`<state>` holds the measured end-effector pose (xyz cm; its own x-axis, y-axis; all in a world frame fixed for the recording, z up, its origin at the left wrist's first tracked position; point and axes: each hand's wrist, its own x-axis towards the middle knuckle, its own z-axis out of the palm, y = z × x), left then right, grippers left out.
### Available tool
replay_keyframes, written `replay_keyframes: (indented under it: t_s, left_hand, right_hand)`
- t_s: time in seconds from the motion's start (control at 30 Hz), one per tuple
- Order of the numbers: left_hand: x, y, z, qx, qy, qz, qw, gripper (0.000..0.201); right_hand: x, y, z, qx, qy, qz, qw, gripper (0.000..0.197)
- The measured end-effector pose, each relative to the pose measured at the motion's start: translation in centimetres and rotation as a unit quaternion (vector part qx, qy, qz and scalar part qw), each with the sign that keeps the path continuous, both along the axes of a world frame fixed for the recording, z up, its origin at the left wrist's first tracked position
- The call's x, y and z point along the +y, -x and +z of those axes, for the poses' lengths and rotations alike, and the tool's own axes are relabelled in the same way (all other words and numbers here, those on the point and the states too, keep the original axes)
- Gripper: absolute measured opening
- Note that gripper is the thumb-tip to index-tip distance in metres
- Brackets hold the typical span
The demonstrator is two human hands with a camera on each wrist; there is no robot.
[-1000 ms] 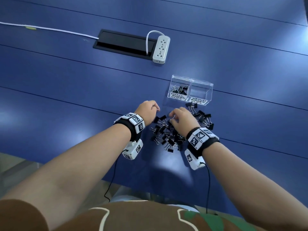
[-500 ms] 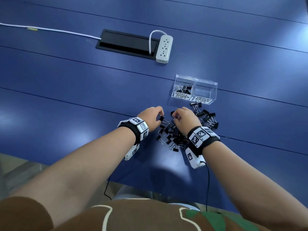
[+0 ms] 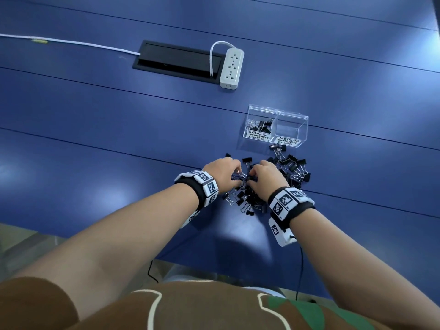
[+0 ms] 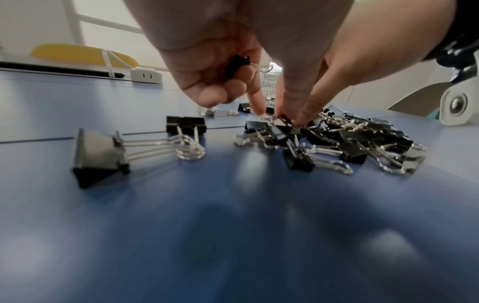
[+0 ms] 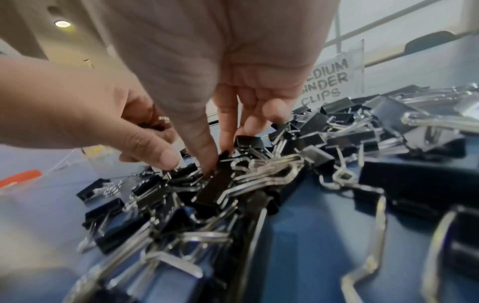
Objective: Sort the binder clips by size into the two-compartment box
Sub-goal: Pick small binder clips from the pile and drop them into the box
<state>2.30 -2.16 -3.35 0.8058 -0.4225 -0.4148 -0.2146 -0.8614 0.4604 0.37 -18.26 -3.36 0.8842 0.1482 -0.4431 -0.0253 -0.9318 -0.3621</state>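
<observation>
Reaching into the clip pile (image 3: 264,184), the left hand (image 3: 221,173) palms a small clip (image 4: 237,64) (curled fingers), the right hand (image 3: 267,178) pinches another.

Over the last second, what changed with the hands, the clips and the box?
The left hand moved right into the binder clip pile, meeting the right hand; a small clip sits in its curled fingers. The right hand stayed picking. The two-compartment box is unchanged, medium side empty.
</observation>
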Motion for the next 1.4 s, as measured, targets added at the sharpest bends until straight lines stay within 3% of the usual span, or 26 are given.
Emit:
replay_keyframes:
  t_s: [0.2, 0.43, 0.53, 0.63, 0.7, 0.87, 0.97, 1.13, 1.4]
  left_hand:
    - [-1.1, 0.1, -0.2, 0.007, -0.041, -0.009, 0.999, 0.027]
    - [-2.0, 0.3, -0.2, 0.041, -0.044, 0.017, 0.998, 0.022]
    - [-2.1, 0.2, -0.2, 0.049, -0.018, 0.037, 0.998, 0.009]
    - [-2.0, -0.4, -0.1, 0.068, 0.013, 0.075, 0.995, 0.018]
    - [-2.0, -0.9, 0.3, 0.072, 0.032, 0.114, 0.990, 0.004]
    - [-3.1, -3.8, 2.6, -0.005, 0.091, 0.157, 0.983, 0.017]
    - [-4.6, -6.6, 4.1, -0.044, 0.114, 0.158, 0.980, 0.020]
    - [-7.1, -10.0, 4.6, -0.049, 0.100, 0.143, 0.983, 0.020]
    - [-6.5, -8.9, 3.8, -0.053, 0.108, 0.115, 0.986, 0.027]
  right_hand:
    - [-1.4, -0.3, 0.3, -0.017, -0.081, -0.101, 0.991, 0.017]
    - [-3.4, -2.8, 2.5, -0.067, -0.241, -0.261, 0.932, 0.015]
    - [-3.6, -5.6, 4.0, -0.101, -0.253, -0.275, 0.922, 0.017]
    - [-3.3, -8.2, 4.6, -0.131, -0.223, -0.247, 0.934, 0.015]
    - [-3.0, -9.2, 4.7, -0.136, -0.191, -0.213, 0.948, 0.016]
    - [-3.2, -8.0, 4.2, -0.129, -0.183, -0.207, 0.952, 0.019]
    - [-3.1, -5.0, 3.2, -0.090, -0.177, -0.170, 0.965, 0.018]
    - [-2.1, 0.3, 0.9, -0.019, -0.122, -0.029, 0.992, 0.015]
    - [-0.2, 2.2, -0.3, -0.008, -0.069, 0.095, 0.993, 0.028]
